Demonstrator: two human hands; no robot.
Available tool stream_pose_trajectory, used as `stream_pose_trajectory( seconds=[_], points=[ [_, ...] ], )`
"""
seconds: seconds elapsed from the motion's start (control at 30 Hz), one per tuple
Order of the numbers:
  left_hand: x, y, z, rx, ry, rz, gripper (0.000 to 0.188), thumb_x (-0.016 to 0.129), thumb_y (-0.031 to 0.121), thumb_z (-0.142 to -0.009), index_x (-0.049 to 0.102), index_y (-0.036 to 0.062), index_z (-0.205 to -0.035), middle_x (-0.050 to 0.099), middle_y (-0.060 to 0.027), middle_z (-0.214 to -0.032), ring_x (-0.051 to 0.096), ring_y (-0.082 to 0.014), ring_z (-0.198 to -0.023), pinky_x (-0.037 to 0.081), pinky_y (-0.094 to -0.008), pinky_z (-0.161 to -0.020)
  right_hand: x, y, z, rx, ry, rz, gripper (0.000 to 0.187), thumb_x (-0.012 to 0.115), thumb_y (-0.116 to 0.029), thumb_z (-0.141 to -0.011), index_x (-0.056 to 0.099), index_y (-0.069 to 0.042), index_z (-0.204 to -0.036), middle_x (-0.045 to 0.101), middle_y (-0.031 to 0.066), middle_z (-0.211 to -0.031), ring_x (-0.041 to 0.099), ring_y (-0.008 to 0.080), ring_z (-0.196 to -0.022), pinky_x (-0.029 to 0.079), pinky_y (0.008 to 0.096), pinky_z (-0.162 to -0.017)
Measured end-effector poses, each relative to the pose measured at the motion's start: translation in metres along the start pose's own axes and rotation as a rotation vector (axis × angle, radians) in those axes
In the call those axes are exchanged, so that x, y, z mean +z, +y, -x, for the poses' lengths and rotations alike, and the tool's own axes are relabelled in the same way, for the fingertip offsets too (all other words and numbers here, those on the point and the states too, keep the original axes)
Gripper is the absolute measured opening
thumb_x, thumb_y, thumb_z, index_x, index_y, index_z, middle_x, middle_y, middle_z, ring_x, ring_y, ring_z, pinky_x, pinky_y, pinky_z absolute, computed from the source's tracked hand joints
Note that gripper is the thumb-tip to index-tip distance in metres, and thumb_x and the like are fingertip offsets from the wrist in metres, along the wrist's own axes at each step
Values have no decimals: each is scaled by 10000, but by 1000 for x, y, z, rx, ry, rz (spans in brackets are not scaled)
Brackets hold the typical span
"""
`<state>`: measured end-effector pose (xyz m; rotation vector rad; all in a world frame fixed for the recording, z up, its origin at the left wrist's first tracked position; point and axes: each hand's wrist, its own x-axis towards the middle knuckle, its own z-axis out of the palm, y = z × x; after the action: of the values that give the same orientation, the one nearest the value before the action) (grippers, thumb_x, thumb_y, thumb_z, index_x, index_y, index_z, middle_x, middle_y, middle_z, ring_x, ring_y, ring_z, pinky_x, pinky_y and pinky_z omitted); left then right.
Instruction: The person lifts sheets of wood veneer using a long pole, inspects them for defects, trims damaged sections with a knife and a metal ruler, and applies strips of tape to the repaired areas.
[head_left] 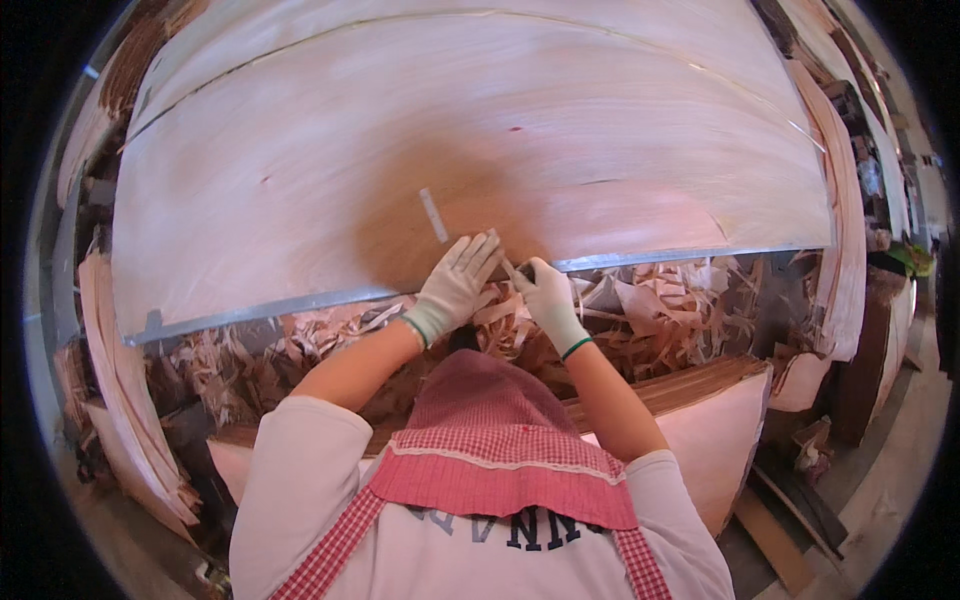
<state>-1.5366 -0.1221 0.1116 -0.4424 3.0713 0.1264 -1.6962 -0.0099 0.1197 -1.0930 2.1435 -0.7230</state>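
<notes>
Pale pink veneer sheet [480,130], red-check apron [480,420]

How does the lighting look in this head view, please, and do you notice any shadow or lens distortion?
In the head view, daylight falls evenly on the pale veneer sheet; a darker brown shadow lies on it just above the gloved left hand and right hand. The fisheye lens bends the metal table edge into a curve, and the corners are black. Focus is fairly sharp.

Both gloved hands rest at the near edge of a wide veneer sheet [480,130] on the bench. The left hand [455,285] lies flat on it, just below a pale tape strip [433,215]. The right hand [548,297] pinches a thin blade [508,268], above wood scraps [660,310].
</notes>
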Motion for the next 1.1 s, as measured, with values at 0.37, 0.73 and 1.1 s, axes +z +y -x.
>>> stream_pose_trajectory(
  seconds=[0.37,0.73,1.1],
  points=[
    [-29,8,-139,72,351,142,546,611,263,-866,470,13,-1331,454,-137,-1421,391,-271,-1344,239,-402,-1157,-81,55,-108,163,251,-360,305,673,-279,-862,645,25,-864,664,146,-730,626,222,-667,495,376,-641],
    [-33,24,-197,-3,119,122,630,579,380,-880,420,54,-1395,392,-113,-1480,350,-240,-1380,174,-435,-1172,-200,109,-101,208,420,-105,277,659,-246,-864,606,-11,-1001,681,196,-910,655,367,-851,510,431,-761],
    [-13,84,-312,179,55,397,633,472,35,-861,298,104,-1466,371,-150,-1488,342,-314,-1384,273,-380,-1151,-230,116,-139,532,367,411,486,686,-487,-792,683,-16,-909,678,232,-935,658,388,-912,528,447,-788]
  ],
)
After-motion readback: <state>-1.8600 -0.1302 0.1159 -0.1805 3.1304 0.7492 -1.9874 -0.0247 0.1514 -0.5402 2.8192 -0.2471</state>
